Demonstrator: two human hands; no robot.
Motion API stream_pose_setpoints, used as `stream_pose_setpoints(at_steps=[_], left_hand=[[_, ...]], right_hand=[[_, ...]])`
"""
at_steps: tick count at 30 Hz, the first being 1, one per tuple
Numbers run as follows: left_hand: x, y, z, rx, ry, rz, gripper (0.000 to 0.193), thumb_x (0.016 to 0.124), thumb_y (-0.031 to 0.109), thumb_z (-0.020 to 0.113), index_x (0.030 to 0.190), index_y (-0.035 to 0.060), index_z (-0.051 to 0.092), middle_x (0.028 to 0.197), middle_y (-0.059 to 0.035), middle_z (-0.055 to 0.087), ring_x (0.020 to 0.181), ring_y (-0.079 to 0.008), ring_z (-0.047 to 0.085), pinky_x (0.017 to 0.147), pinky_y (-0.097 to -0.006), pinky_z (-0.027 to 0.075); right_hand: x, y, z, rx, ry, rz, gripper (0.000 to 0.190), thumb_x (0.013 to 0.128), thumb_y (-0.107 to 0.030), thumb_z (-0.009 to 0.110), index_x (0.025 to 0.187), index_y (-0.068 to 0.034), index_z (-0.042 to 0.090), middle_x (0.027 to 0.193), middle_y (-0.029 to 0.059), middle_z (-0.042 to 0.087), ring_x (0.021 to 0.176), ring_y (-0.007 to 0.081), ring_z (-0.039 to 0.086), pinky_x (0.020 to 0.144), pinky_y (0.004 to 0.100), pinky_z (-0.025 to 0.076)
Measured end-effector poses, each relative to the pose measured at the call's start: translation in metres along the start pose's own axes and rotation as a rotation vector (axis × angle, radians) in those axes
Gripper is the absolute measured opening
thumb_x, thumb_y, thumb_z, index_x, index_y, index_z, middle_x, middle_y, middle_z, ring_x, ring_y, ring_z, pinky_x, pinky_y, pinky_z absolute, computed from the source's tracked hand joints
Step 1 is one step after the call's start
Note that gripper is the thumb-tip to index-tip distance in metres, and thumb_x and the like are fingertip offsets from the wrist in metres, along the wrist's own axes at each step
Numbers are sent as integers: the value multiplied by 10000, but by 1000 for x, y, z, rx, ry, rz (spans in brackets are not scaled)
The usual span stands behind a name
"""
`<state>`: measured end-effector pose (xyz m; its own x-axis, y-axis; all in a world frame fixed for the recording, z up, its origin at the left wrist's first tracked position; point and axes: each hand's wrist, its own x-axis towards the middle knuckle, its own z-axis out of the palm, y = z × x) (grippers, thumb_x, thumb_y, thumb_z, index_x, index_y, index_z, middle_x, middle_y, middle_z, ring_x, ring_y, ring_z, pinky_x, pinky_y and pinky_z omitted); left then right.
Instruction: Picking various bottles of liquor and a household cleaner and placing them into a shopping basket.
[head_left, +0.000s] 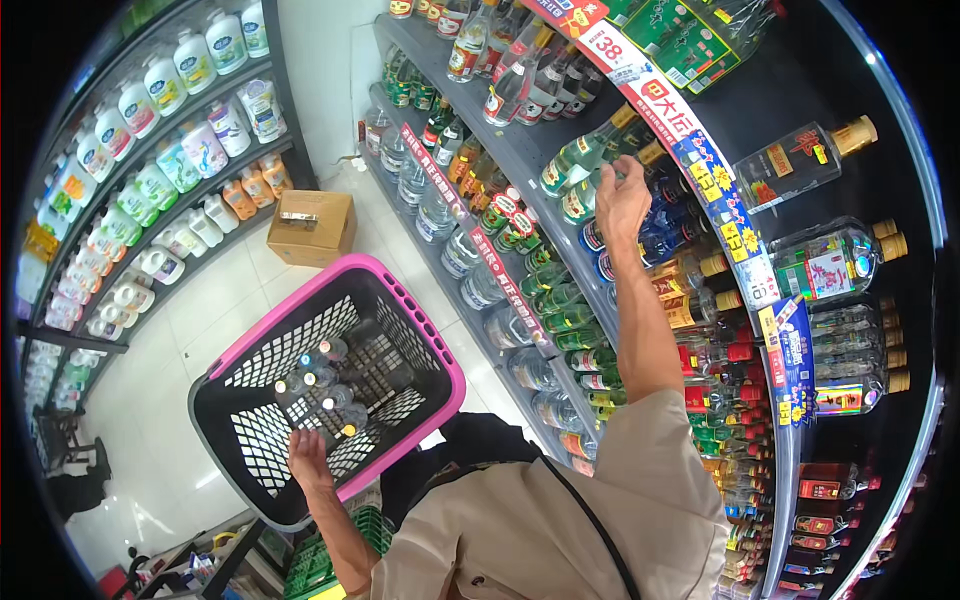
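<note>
My right hand (624, 201) reaches to the upper liquor shelf, fingers curled at a pale green glass bottle (581, 201) with a label. The hand hides part of this bottle, so a firm grip cannot be confirmed. Beside it stands a similar green bottle (574, 166) with a gold cap. My left hand (309, 456) is over the near side of a black plastic shopping basket (259, 375) with a pink rim. What its fingers hold, if anything, is unclear. Several small clear bottles (349, 414) with blue, white and yellow caps stand inside the basket.
A cardboard box (311, 227) sits on the tiled floor (217, 307) beyond the basket. Detergent bottles (157, 86) fill the shelves at left. Larger clear bottles (484, 289) line the low shelf. Price strips (709, 176) edge the higher shelf. Green plastic crates (319, 559) are near my left elbow.
</note>
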<state>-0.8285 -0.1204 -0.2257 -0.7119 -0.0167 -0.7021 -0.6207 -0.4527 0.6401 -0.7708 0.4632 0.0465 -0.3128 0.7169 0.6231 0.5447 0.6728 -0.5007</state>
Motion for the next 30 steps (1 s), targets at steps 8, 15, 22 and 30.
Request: stream_pose_setpoints(at_steps=[8,15,22,30], left_hand=[[-8,-12,-4,-11,35,0,507,943,83,474,1405,-31,296,1390,-205,403,1240,-332,459,1008,-417,399],[-12,-11,4,24,17,-8,546,923,72,499,1412,-37,281,1407,-207,381,1247,-332,453,1008,-419,400],[-11,-15,3,26,26,-25,547,914,54,501,1408,-38,286,1380,-204,407,1223,-332,469,1017,-437,396],[-18,-16,14,27,12,-45,525,929,49,482,1408,-35,284,1374,-207,416,1216,-332,481,1032,-454,391]], right_hand=[[11,30,7,-93,241,-39,562,817,-137,666,1228,128,389,1157,330,522,981,355,594,892,415,434],[61,58,28,40,100,277,412,811,-136,692,1050,128,484,870,217,635,604,239,668,507,328,550],[47,57,28,67,186,210,297,806,-130,692,918,98,537,760,178,655,516,214,645,456,307,527],[34,34,7,-75,198,121,295,813,-211,693,872,46,560,631,152,656,576,241,676,613,337,514]])
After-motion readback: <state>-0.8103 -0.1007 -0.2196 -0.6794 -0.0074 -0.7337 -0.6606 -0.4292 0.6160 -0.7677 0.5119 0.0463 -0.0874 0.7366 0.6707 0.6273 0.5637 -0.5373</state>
